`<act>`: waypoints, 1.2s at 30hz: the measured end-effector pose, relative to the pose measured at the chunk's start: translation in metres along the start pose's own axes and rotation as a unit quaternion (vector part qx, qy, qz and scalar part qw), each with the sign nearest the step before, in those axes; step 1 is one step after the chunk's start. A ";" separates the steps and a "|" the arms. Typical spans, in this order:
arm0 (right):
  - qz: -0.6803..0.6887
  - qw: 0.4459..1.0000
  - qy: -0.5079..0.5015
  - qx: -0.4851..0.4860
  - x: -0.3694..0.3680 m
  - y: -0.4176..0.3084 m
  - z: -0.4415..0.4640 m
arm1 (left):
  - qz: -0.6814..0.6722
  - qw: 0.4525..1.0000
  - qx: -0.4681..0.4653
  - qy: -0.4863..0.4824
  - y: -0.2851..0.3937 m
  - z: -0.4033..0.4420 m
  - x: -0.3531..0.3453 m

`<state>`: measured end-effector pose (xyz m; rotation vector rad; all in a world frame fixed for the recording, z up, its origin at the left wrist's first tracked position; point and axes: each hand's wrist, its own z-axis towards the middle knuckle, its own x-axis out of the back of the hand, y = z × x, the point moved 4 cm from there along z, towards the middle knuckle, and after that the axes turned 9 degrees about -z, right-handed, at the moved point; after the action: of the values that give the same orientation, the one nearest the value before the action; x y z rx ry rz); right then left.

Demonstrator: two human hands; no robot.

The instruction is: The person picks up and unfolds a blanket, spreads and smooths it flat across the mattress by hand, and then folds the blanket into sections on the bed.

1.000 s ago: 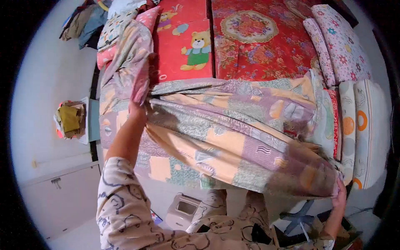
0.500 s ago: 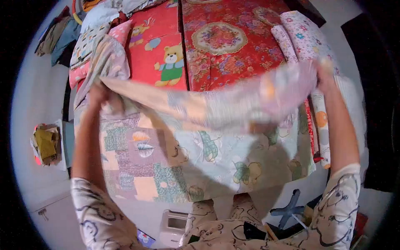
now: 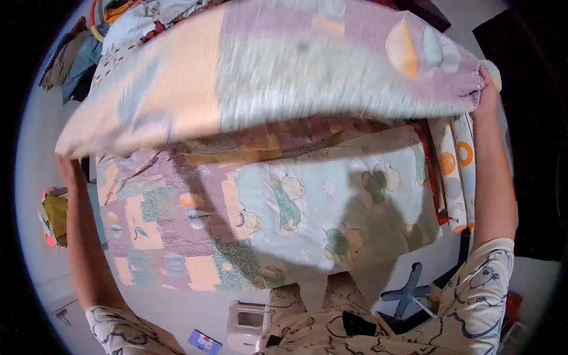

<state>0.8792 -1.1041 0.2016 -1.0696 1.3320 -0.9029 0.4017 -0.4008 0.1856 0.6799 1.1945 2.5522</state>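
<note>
A patchwork blanket (image 3: 296, 71) in purple, peach and grey-green is stretched in the air between my two hands, blurred by motion. My left hand (image 3: 70, 165) grips its corner at the left, the fingers partly hidden by the cloth. At the upper right, my right hand (image 3: 487, 94) is closed around the bunched opposite corner. Below the raised cloth lies a pale green sheet (image 3: 316, 207) printed with bears. More patchwork cloth (image 3: 160, 231) lies flat on the left part of the bed. The blanket hides most of the bed's far part.
Folded bedding (image 3: 454, 171) with orange circles lies along the right edge. Clothes (image 3: 77, 59) hang at the upper left, near piled white cloth (image 3: 127, 32). A beige stool (image 3: 245, 322) and a dark star-shaped base (image 3: 407, 291) stand on the floor by my legs.
Both hands have moved up and outward with the blanket, which has spread from a low, gathered band into a wide, billowing sheet. It now covers the view of the red mats.
</note>
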 end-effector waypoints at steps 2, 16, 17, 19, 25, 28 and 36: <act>-0.016 0.999 -0.028 -0.023 0.015 0.023 -0.002 | -0.021 0.997 0.074 -0.006 -0.046 -0.026 0.022; -0.185 0.933 -0.063 -0.302 0.027 0.153 0.011 | 0.043 0.887 0.450 -0.092 -0.049 -0.126 -0.085; -0.150 0.935 -0.071 -0.314 0.006 0.160 0.010 | -0.057 0.872 0.483 -0.057 -0.044 -0.123 -0.114; -0.173 0.935 -0.014 -0.308 -0.037 0.150 0.020 | -0.255 0.857 0.446 -0.052 -0.021 -0.100 -0.160; 0.038 0.967 -0.144 0.206 -0.093 -0.030 0.084 | -0.215 0.968 0.098 -0.083 0.053 0.027 -0.110; 0.058 0.971 -0.094 0.211 -0.067 -0.088 0.050 | -0.020 0.996 0.082 0.035 0.100 -0.024 -0.066; -0.098 0.984 0.043 -0.145 0.129 0.069 -0.047 | -0.153 0.930 0.326 0.069 0.004 -0.238 -0.025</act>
<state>0.8351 -1.2108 0.1008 -1.4206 1.4800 -0.9264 0.3029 -0.5699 0.0485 0.3833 2.0474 1.9542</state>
